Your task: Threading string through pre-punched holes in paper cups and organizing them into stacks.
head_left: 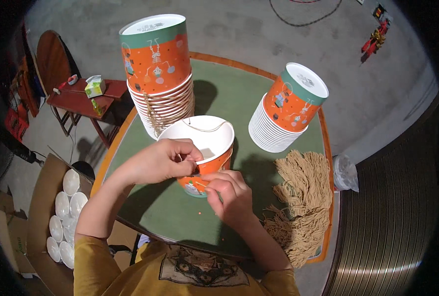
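Observation:
An orange paper bucket (218,162) with a white inside and a green base band stands upright, slightly tilted, on the green table in front of me. A thin tan string (207,130) lies across its open mouth. My left hand (166,160) is closed at the near rim, its fingers gripping the bucket's edge. Lower on the outside, my right hand (228,193) is closed in a pinch, with a short pale string end showing at its fingertips. The exact spot where the fingers meet the bucket wall is partly hidden.
A tall stack of upturned buckets (156,64) with strings stands at the far left, a shorter bucket stack (293,101) at the right. Tan string bundles (303,197) lie on the table's (249,197) right side. A cardboard box (40,217) of wrapped cups is at the lower left.

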Tool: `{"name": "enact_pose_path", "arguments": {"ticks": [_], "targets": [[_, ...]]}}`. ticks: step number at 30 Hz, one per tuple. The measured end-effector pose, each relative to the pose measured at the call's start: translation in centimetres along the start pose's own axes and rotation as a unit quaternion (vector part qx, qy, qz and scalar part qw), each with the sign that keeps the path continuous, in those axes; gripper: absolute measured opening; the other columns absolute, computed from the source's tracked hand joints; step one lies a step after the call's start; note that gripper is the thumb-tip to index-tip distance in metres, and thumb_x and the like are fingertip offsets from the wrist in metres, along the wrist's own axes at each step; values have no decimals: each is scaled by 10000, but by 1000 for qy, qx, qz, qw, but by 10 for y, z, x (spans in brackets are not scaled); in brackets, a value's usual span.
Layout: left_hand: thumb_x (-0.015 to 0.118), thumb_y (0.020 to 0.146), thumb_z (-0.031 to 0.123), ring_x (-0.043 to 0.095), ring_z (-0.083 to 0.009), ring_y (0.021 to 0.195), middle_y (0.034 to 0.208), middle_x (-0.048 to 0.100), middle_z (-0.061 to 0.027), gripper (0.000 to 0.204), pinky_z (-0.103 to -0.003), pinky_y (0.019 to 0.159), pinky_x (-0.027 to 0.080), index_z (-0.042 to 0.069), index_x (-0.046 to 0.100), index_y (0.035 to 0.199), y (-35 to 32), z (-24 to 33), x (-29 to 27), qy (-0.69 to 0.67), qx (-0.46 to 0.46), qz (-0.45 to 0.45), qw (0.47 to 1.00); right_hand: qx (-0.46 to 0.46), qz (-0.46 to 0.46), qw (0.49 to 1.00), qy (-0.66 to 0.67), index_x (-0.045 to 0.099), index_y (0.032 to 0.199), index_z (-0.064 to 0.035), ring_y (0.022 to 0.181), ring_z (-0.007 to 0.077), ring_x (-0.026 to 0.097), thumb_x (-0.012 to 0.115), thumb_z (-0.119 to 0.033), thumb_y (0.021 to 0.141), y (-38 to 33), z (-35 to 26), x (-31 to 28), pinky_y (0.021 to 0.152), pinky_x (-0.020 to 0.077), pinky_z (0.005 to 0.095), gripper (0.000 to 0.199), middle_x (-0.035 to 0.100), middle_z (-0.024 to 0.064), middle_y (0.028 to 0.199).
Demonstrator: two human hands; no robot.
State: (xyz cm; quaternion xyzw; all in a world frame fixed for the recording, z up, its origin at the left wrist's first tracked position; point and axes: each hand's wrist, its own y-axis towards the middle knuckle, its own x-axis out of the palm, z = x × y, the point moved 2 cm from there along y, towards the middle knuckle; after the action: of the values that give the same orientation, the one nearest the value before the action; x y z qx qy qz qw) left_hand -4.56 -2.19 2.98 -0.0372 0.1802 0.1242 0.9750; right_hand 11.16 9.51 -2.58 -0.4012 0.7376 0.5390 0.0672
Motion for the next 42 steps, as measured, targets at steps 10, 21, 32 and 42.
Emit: {"name": "enact_pose_path", "arguments": {"ticks": [10, 21, 32, 42], "targets": [[555, 844, 52, 481, -47, 746, 762, 514, 29, 118, -216, 681, 433, 8, 580, 950, 6, -1, 6, -49, -42, -2, 998, 96, 54, 993, -44, 538, 937, -67, 784, 283, 641, 676, -43, 778, 1, 1, 0, 670, 534, 373, 212, 623, 75, 924], [546, 834, 5, 425, -51, 716, 762, 449, 50, 244, -207, 668, 404, 20, 537, 1077, 9, 2, 11, -107, -31, -14, 994, 75, 63, 993, -59, 516, 975, -69, 769, 278, 633, 694, -53, 775, 3, 4, 0, 644, 530, 370, 268, 596, 75, 949], [531, 933, 119, 497, -62, 779, 841, 560, 18, 239, -221, 732, 445, 33, 596, 1147, 9, -4, 19, -30, -14, -37, 999, 60, 69, 990, -103, 548, 936, -50, 811, 276, 606, 721, -55, 757, 2, 3, 0, 676, 527, 363, 249, 566, 86, 929], [546, 956, 160, 605, -186, 753, 829, 633, -82, 138, -326, 673, 473, 24, 567, 947, 17, 0, 42, 112, 50, -1, 992, 170, 18, 984, -58, 575, 925, -61, 727, 258, 614, 707, -79, 789, -19, 6, -15, 644, 525, 363, 191, 573, 93, 880]]}}
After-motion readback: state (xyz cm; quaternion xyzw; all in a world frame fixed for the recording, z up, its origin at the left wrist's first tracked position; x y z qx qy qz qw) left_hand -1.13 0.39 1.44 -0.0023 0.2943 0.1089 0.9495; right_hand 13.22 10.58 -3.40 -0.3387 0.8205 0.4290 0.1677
